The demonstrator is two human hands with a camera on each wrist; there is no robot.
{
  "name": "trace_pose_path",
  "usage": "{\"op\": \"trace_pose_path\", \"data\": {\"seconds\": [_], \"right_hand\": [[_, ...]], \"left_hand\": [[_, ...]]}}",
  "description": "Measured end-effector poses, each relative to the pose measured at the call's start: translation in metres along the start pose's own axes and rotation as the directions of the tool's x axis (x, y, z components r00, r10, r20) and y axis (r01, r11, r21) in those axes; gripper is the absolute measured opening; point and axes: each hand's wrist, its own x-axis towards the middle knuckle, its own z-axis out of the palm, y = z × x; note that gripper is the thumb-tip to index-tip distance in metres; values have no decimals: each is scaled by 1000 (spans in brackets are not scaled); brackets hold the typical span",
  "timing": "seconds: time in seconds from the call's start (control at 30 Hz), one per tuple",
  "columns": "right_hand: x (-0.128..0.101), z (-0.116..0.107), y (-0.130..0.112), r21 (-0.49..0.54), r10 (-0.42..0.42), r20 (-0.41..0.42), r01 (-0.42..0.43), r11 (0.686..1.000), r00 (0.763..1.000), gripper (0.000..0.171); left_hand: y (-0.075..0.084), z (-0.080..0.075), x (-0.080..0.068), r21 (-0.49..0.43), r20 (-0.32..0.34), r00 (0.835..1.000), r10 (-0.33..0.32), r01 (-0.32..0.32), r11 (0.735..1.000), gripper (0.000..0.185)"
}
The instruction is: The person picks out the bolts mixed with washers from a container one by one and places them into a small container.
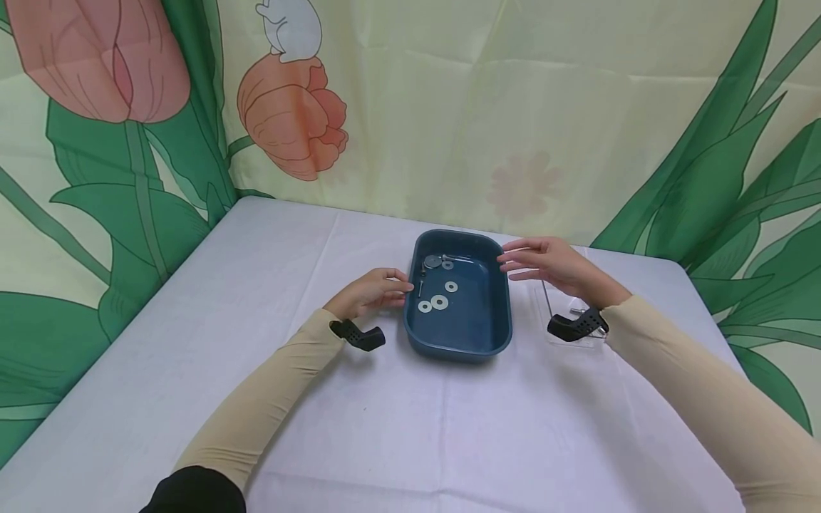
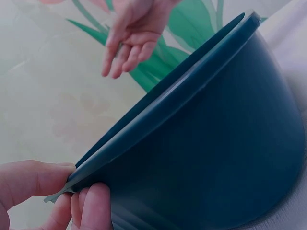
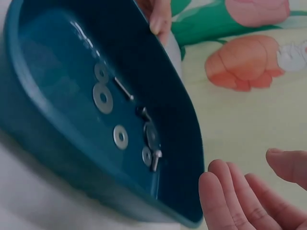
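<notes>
A dark blue tray (image 1: 458, 354) stands on the table, with several metal washers (image 1: 439, 302) and a few screws (image 3: 123, 89) lying on its floor along the left and far side. My left hand (image 1: 372, 293) pinches the tray's left rim; in the left wrist view the thumb lies on top and curled fingers (image 2: 97, 206) sit below the lip. Over by the far right corner, my right hand (image 1: 551, 265) is held with its fingers extended and nothing in it. Its fingertips (image 3: 211, 184) are close to the rim; whether they touch it I cannot tell.
A clear plastic box (image 1: 577, 343) with metal pieces lies right of the tray, partly hidden under my right wrist. White cloth (image 1: 359, 456) covers the table. A curtain printed with flowers (image 1: 410, 107) hangs behind the far edge.
</notes>
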Motion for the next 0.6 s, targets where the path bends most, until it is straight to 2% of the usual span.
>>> {"op": "trace_pose_path", "data": {"seconds": [0.6], "right_hand": [[33, 38, -9, 26, -7, 67, 5, 1000, 998, 46]], "left_hand": [[2, 0, 0, -31, -2, 1000, -10, 9, 999, 16]]}}
